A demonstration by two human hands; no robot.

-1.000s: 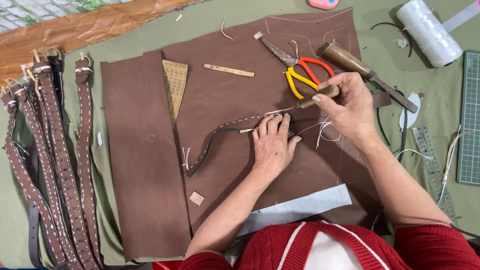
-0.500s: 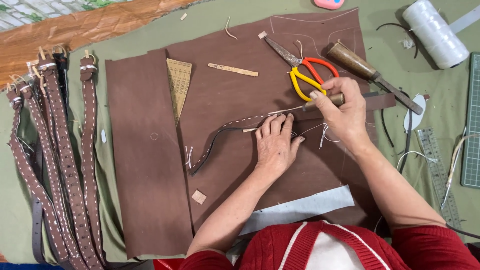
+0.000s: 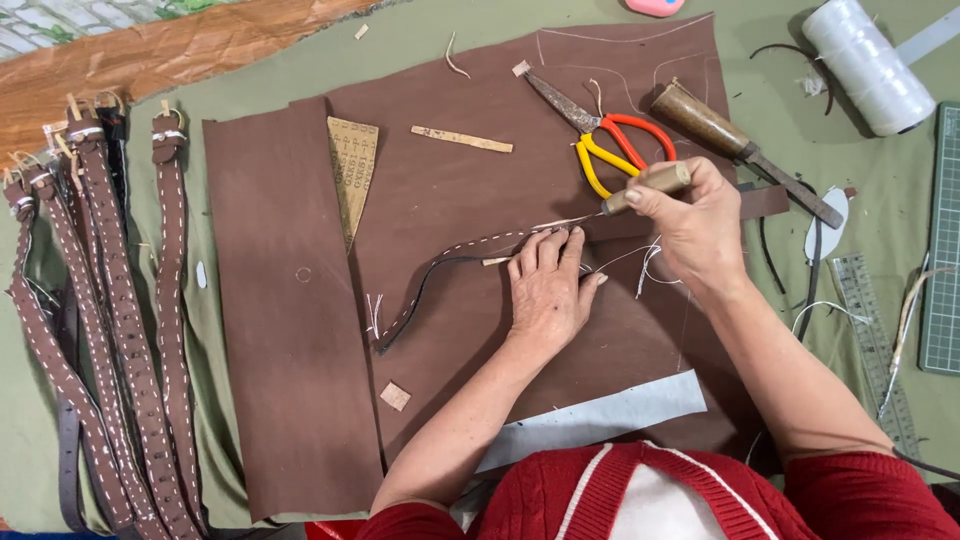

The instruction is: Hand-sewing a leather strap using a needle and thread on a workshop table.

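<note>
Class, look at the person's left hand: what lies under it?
The left hand presses a stitched brown strap flat on the brown sheet. The strap shows to the hand's left; the part beneath the fingers is hidden.

Brown strap (image 3: 455, 262), white stitching; scissors (image 3: 610, 140) red-yellow handles.

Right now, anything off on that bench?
Mostly tidy. The scissors have dull, rusty-looking blades. Loose thread ends and small scraps litter the brown sheet. Left hand pins the strap; right hand grips an awl. Nothing spilled.
</note>
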